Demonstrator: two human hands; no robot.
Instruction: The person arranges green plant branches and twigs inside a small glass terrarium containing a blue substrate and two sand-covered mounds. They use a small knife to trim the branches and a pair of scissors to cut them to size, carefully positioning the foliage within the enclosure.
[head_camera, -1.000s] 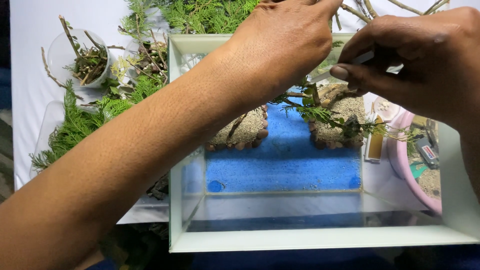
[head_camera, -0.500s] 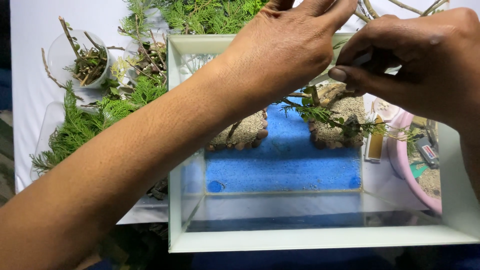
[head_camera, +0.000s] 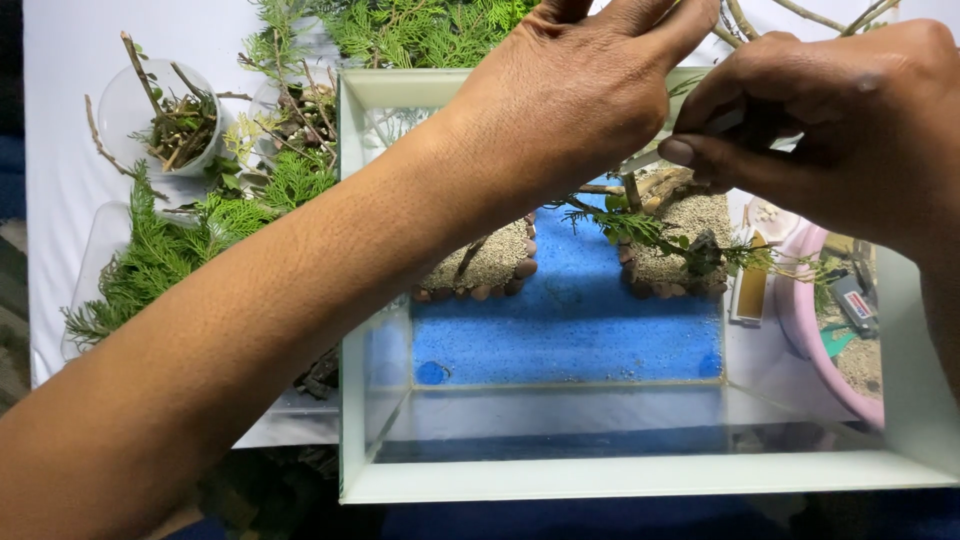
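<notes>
Both hands are up over the back of the glass tank (head_camera: 640, 480), working close together. The left hand (head_camera: 580, 100) reaches in from the lower left across the tank, fingers bent and bunched toward the right hand; what they grip, if anything, is hidden. The right hand (head_camera: 840, 130) is curled tight, thumb pressed along a thin pale tool (head_camera: 690, 135) that pokes out toward the left hand. Just beneath them a leafy green sprig (head_camera: 650, 228) stands in the tank at the edge of the right-hand sand mound (head_camera: 690, 220), which is bordered with brown pebbles (head_camera: 660, 288). A blue gravel strip (head_camera: 570, 320) runs between that mound and a second one on the left. Outside the tank, on the left, sit a clear cup of twigs (head_camera: 165, 115) and loose green fronds (head_camera: 160, 255); on the right, a pink bowl (head_camera: 800, 330).
</notes>
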